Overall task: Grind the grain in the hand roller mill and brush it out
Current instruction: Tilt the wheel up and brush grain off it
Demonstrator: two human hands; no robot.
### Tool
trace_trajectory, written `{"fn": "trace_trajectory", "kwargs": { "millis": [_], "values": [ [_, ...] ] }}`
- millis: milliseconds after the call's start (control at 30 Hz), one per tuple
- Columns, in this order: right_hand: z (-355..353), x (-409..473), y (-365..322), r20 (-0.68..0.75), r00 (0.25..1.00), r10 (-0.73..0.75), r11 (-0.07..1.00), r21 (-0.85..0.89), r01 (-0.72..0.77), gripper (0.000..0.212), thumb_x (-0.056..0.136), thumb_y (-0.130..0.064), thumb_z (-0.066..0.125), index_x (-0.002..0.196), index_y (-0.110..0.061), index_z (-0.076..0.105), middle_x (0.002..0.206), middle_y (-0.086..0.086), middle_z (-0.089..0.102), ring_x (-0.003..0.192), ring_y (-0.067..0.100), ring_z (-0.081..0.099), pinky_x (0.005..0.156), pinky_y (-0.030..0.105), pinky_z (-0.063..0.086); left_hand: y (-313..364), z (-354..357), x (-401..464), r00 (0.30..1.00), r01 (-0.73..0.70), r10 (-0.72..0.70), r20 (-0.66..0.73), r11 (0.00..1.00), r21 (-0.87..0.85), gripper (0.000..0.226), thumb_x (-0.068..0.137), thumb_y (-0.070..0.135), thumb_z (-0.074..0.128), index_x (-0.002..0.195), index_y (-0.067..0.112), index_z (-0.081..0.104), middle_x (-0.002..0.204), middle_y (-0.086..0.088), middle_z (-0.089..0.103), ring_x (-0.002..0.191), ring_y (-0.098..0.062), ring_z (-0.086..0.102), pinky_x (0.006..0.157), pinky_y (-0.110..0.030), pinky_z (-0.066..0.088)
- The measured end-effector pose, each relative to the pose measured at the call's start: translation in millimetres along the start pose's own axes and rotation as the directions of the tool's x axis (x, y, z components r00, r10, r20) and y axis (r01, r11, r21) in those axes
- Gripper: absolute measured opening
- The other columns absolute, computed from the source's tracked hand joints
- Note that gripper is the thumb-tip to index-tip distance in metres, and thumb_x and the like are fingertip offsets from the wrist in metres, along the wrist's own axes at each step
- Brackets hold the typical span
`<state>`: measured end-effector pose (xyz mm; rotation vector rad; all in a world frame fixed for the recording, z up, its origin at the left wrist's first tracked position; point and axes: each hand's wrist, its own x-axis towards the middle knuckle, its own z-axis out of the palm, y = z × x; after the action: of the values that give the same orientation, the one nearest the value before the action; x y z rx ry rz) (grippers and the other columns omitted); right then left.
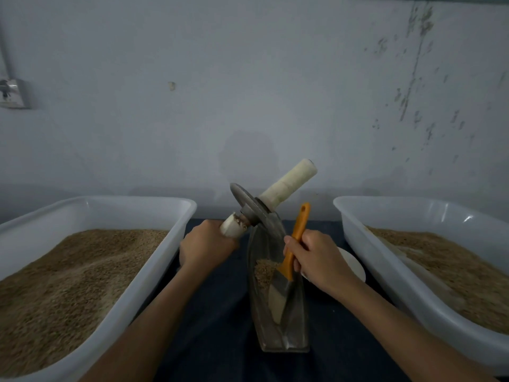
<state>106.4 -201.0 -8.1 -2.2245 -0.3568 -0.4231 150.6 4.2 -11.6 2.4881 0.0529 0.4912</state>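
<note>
- The left hand (205, 244) is wrapping its fingers around the near white handle of the roller (249, 206), lifting the metal wheel clear and tilting it above the far end of the trough (278, 312).
- The right hand (316, 260) is gripping the orange handle of the brush (292, 255), fingers curled around it, and is pointing the bristles down into the trough beside a small heap of ground grain (264, 268).
- The trough is sitting on the dark cloth (217, 312) between two white tubs, the left tub (154, 266) and the right tub (385, 260), both holding grain.
- A white dish (355, 267) is showing just behind the right hand.
- The wheel is looking like solid metal, so it is probably feeling heavy and off-balance when held by one handle; taking hold close to the hub, as the left hand is doing, is likely giving the steadiest control.
- The brush is seeming light with soft bristles, and the meal loose and easy to scatter, so gentle short strokes are looking wise.
- The trough is looking stiff and narrow, and possibly tippy.
</note>
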Motion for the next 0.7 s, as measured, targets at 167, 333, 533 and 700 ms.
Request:
{"fn": "trace_trajectory", "kwargs": {
  "millis": [167,333,533,700],
  "values": [
    [-2.4,1.0,4.4,-0.185,0.982,-0.045,0.984,0.164,0.076,0.033,0.098,-0.025,0.05,0.072,-0.009,0.063,0.05,-0.003,0.056,0.042,0.004,0.052,0.048,0.015,0.04,-1.3,0.0,1.4,1.0,0.003,-0.002,-0.015,1.0,0.003,0.013,0.075,0.033,0.067,0.072,0.029,0.055,0.07,0.007,0.06,0.068,-0.012,0.058,0.062,-0.029,0.046],
    [-15.3,7.6,0.5,-0.094,0.996,0.01,0.937,0.347,0.024,0.038,0.099,-0.019,0.049,0.066,-0.003,0.062,0.04,-0.003,0.049,0.034,0.003,0.042,0.038,0.01,0.032,-1.9,0.0,1.9,1.0,0.001,-0.001,-0.014,1.0,0.0,0.011,0.078,0.032,0.067,0.078,0.027,0.057,0.072,0.007,0.06,0.071,-0.012,0.059,0.064,-0.029,0.047],
    [-5.1,6.8,4.6,0.041,0.999,0.03,0.986,0.165,-0.036,0.038,0.099,-0.022,0.05,0.067,-0.006,0.063,0.041,-0.008,0.054,0.036,0.002,0.048,0.043,0.01,0.036,-2.9,1.7,0.0,1.0,-0.01,0.01,-0.003,1.0,0.021,0.01,0.079,0.033,0.066,0.085,0.029,0.058,0.073,0.009,0.06,0.07,-0.011,0.058,0.061,-0.028,0.044],
    [-15.0,19.1,11.5,-0.198,0.972,0.129,0.969,0.235,-0.08,0.038,0.098,-0.022,0.05,0.067,-0.003,0.063,0.04,-0.008,0.053,0.037,0.002,0.048,0.043,0.015,0.036,-2.2,1.6,0.5,1.0,0.001,-0.001,0.006,1.0,0.03,0.011,0.079,0.034,0.065,0.085,0.028,0.058,0.075,0.007,0.061,0.072,-0.013,0.059,0.063,-0.029,0.045]
  ]
}}
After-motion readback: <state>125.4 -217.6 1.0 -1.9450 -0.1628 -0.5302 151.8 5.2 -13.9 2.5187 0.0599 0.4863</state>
